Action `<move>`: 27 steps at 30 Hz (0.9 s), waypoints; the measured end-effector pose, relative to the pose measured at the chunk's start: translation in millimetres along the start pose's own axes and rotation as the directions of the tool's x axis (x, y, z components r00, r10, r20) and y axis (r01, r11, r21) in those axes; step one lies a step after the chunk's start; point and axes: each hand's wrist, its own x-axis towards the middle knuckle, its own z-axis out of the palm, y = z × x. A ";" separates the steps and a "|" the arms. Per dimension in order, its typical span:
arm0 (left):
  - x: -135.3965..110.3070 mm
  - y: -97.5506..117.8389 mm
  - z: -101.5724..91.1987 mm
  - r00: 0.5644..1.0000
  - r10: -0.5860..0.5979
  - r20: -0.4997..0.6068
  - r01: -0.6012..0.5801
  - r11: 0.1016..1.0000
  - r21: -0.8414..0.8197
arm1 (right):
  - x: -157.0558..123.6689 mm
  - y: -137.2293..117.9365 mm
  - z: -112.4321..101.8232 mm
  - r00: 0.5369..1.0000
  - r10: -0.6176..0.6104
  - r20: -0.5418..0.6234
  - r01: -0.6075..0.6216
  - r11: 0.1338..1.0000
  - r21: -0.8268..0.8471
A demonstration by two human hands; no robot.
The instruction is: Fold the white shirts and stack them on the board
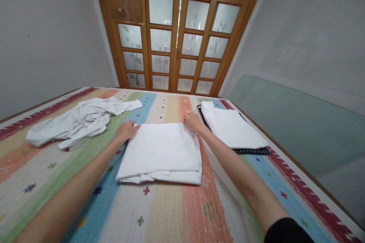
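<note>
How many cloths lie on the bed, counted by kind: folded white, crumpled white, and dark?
Folded white: 2, the middle cloth and the right cloth
Crumpled white: 1, the crumpled cloth on the left
Dark: 1, the dark striped cloth under the right cloth
Total: 4

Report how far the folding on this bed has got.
Done: a folded white cloth lies on a dark striped item at the right. In hand: the left hand and right hand are at the far corners of the middle white piece, already folded flat. Left: the crumpled white garment is not yet folded.
</note>
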 end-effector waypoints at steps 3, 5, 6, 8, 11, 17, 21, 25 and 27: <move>2.6 3.3 1.6 0.982 0.189 -0.021 -0.187 0.979 0.083 | 0.4 -10.0 4.1 0.974 -0.226 0.019 0.224 0.972 0.073; 5.2 5.1 2.7 0.947 0.321 0.023 -0.321 0.945 0.065 | 1.1 -14.5 7.4 0.950 -0.309 0.033 0.305 0.948 0.094; 6.7 5.5 3.5 0.931 0.363 0.044 -0.365 0.930 0.044 | 1.4 -16.1 9.1 0.950 -0.311 0.037 0.307 0.948 0.085; 9.5 4.9 5.7 0.913 0.403 0.067 -0.405 0.914 0.011 | 2.3 -18.3 12.1 0.955 -0.295 0.035 0.293 0.955 0.054; 12.8 1.6 9.3 0.901 0.430 0.055 -0.431 0.902 0.002 | 4.5 -20.2 15.1 0.955 -0.295 0.027 0.294 0.955 0.023; 19.1 -1.2 12.4 0.896 0.432 0.106 -0.440 0.896 0.059 | 13.4 -21.8 14.2 0.958 -0.265 0.106 0.265 0.964 0.016; 27.5 2.1 12.8 0.904 0.397 0.156 -0.413 0.906 0.087 | 21.3 -23.8 9.4 0.959 -0.232 0.165 0.233 0.972 0.013; 37.7 6.9 12.4 0.910 0.357 0.209 -0.386 0.915 0.119 | 32.5 -25.4 6.1 0.948 -0.226 0.225 0.228 0.974 0.018; 40.0 8.6 11.7 0.912 0.343 0.225 -0.377 0.917 0.132 | 36.9 -25.0 6.8 0.945 -0.225 0.236 0.226 0.974 0.023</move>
